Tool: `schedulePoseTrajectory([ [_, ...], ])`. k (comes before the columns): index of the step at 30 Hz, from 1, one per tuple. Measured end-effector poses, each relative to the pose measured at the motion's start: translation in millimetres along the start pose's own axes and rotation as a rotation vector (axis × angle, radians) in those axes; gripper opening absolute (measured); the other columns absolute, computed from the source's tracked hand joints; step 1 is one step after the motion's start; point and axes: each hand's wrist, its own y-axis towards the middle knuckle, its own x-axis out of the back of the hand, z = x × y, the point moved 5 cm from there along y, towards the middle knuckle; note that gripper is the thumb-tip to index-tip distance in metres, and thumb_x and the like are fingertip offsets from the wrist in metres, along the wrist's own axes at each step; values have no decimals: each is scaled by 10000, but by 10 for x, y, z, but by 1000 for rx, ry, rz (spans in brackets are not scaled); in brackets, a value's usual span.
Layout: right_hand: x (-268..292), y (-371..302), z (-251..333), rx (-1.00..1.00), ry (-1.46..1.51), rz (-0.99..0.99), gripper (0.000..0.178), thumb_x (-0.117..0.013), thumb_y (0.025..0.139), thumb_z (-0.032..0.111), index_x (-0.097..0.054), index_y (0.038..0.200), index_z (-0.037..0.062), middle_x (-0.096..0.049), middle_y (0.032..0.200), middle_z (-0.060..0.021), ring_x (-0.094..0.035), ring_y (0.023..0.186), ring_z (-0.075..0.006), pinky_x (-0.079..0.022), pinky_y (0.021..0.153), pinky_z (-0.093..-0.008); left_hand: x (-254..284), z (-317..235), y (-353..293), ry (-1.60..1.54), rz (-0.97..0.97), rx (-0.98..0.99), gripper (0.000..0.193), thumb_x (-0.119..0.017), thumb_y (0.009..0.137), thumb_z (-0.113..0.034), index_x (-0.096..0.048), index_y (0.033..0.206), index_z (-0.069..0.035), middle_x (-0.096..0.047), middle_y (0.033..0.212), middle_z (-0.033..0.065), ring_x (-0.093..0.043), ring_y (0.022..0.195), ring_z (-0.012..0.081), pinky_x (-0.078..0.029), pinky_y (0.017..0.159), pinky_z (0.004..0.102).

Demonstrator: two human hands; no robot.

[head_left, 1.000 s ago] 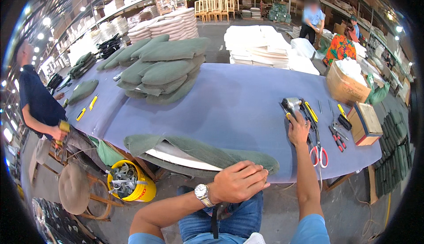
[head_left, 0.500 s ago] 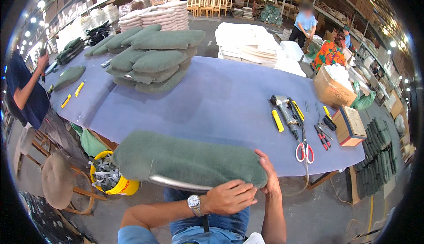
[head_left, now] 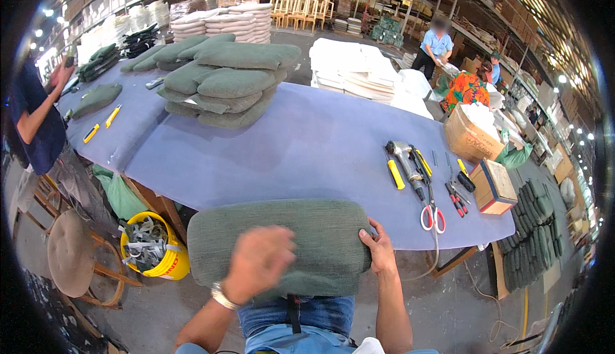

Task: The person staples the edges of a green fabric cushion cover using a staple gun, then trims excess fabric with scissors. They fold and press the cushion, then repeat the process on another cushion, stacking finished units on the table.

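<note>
Our right hand (head_left: 382, 251), fingers (head_left: 366, 233) curled over the right end of the green upholstered cushion (head_left: 282, 242), gripping its rounded edge; our left hand (head_left: 255, 261), blurred, lying on the cushion's front face, so we cannot tell whether it grasps or only presses. Cushion: held between our body and the near edge of the tabletop (head_left: 301, 146), broad face up, its far edge seemingly at the tabletop's rim. We judge it light and soft, padded under coarse woven fabric, not slippery or fragile; best taken at the two short ends, where the rounded edge gives the fingers purchase. On the purple tabletop, right of the cushion: red-handled scissors (head_left: 432, 214), a grey pneumatic stapler (head_left: 405, 156), a yellow-handled tool (head_left: 395, 174), red-handled pliers (head_left: 456, 200). Packages: a small square box (head_left: 492, 186), dark blue sides with a pale tan top, at the tabletop's right corner; beyond it a brown cardboard carton (head_left: 471, 137), open, white material inside. Far left on the tabletop: a stack of matching green cushions (head_left: 234, 82). Behind: white foam slabs (head_left: 359, 72). On the floor at left: a yellow bucket (head_left: 157, 246) of grey strips, with red lettering on its side, and a round stool (head_left: 72, 251). Another person in a dark blue shirt (head_left: 38, 120) stands at the left; two more work in the background.
</note>
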Motion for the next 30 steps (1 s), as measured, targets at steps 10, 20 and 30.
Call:
schedulePoseTrajectory([
  [10, -154, -57, 178, 31, -153, 29, 541, -742, 972, 269, -565, 1378, -42, -681, 1240, -168, -637, 1102, -223, -514, 969, -370, 329, 1513, -1552, -458, -491, 1184, 732, -556, 1044, -562, -612, 1322, 112, -663, 1289, 177, -604, 1185, 237, -449, 1045, 358],
  [20, 311, -810, 1416, 643, -240, 60, 867, -982, 654, 348, -599, 1319, -57, -697, 1205, -132, -666, 1111, -239, -504, 1003, -390, 801, 1426, -116, -587, -1030, 619, 659, -390, 1118, -516, -587, 1391, 50, -642, 1307, 126, -581, 1202, 221, -411, 1092, 359],
  [30, -1120, -1497, 1693, 1069, -600, 71, 963, -940, 715, 209, -454, 1507, -42, -446, 1538, -339, -449, 1440, -476, -383, 1168, -572, -481, 183, 1818, -985, -348, 232, 724, -301, 1120, -539, -220, 1651, -53, -213, 1715, 126, -197, 1573, 248, -166, 1278, 387],
])
